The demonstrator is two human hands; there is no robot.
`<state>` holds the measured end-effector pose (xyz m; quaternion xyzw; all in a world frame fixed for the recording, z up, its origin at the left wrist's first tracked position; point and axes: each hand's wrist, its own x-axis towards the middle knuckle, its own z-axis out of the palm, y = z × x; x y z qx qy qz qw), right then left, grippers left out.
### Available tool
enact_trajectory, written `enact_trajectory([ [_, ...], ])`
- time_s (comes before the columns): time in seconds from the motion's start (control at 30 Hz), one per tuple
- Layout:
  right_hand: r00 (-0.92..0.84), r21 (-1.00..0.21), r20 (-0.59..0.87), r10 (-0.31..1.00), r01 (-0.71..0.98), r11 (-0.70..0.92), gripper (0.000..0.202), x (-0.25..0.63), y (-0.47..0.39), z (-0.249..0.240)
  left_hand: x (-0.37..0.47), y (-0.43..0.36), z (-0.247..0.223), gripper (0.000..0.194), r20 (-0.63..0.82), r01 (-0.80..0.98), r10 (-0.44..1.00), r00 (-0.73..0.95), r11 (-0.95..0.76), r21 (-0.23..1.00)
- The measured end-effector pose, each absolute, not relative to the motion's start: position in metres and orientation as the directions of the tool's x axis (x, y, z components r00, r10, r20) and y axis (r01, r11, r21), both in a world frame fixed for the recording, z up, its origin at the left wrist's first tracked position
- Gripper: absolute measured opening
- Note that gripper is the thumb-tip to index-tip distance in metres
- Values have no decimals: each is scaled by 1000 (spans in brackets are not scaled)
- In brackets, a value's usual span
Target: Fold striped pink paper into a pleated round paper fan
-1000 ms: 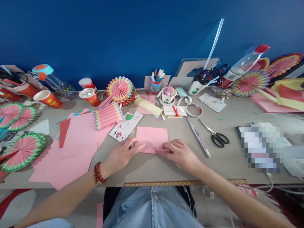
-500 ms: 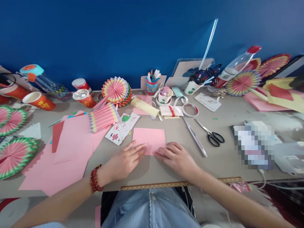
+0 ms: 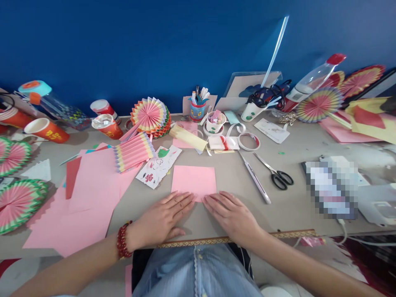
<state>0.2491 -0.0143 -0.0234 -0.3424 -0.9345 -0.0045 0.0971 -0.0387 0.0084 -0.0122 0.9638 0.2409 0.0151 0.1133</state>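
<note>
One pink paper (image 3: 194, 178) lies at twelve o'clock. The left hand (image 3: 159, 218) at its seven and right hand (image 3: 233, 216) at its five press flat, pinching nothing. It looks light and bendy; its side edges seem best to hold.

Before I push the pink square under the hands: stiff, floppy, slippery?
Likely light and bendy: the pink square looks like paper. Pushed now, it may buckle rather than slide, since the left hand and right hand rest on its near edge. Probably won't roll or tip, as it lies flat.
</note>
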Motion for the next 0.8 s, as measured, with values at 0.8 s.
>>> enact_trajectory([
  [0.8, -678, -164, 48, 733, 719, 675, 80, 268, -37, -21, -74, -9, -13, 86, -29, 555, 556, 831, -825, 107],
])
